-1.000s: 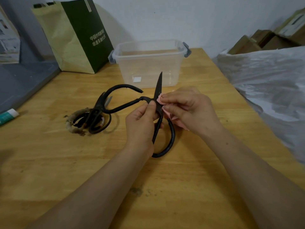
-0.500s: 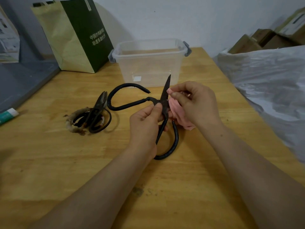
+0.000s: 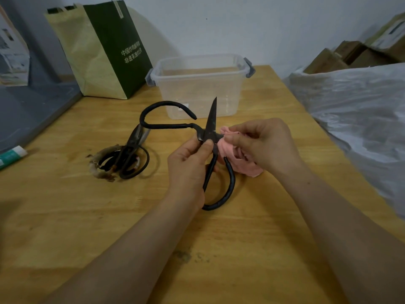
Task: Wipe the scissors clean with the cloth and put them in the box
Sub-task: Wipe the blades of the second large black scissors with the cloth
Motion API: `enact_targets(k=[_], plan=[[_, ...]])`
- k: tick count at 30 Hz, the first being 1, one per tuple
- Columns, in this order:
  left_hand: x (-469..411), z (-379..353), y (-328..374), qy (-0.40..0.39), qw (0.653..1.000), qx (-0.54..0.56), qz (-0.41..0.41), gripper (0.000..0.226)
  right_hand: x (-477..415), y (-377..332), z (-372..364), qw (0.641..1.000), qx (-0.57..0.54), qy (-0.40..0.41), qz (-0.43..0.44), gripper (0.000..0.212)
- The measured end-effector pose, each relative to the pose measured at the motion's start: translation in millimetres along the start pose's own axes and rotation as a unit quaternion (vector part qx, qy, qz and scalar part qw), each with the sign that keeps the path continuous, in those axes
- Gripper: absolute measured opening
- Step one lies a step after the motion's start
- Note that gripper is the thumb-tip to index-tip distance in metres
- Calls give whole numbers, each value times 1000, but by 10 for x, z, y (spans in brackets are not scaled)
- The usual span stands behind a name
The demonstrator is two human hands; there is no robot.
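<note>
Black iron scissors (image 3: pixel 210 126), opened wide, are clamped at the pivot between the thumb and fingers of my left hand (image 3: pixel 188 167). One blade points to twelve o'clock, one handle loop hangs to six, and the other reaches toward ten. My right hand (image 3: pixel 263 145) pinches the bunched pink cloth (image 3: pixel 238 165) against the pivot at three o'clock.

Assessment: tool rigid, likely heavy, edges sharp. Hold it by the pivot or loops, never the blade. The cloth is soft and will bunch.

The clear box (image 3: pixel 197 60) stands open at twelve o'clock on the wooden table (image 3: pixel 241 249). A second pair (image 3: pixel 129 154) lies at nine o'clock.
</note>
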State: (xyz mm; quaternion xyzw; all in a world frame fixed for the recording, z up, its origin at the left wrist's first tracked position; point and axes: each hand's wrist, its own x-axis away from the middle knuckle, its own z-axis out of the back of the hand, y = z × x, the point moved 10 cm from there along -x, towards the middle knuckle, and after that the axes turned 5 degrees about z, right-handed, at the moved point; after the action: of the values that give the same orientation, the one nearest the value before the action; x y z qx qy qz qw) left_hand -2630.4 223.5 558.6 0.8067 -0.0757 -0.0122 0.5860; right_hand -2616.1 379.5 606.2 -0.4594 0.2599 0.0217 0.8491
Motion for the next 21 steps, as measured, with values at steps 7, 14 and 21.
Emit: enact_targets(k=[7, 14, 21], plan=[[2, -17, 12, -9, 1000, -21, -13, 19, 9, -105, 175, 994, -61, 94, 10, 10], [5, 27, 3, 3, 1000, 3, 0, 20, 110, -33, -247, 987, -2, -160, 8, 38], [16, -23, -18, -6, 1000, 4, -2, 19, 73, -153, -285, 981, 143, -110, 64, 24]])
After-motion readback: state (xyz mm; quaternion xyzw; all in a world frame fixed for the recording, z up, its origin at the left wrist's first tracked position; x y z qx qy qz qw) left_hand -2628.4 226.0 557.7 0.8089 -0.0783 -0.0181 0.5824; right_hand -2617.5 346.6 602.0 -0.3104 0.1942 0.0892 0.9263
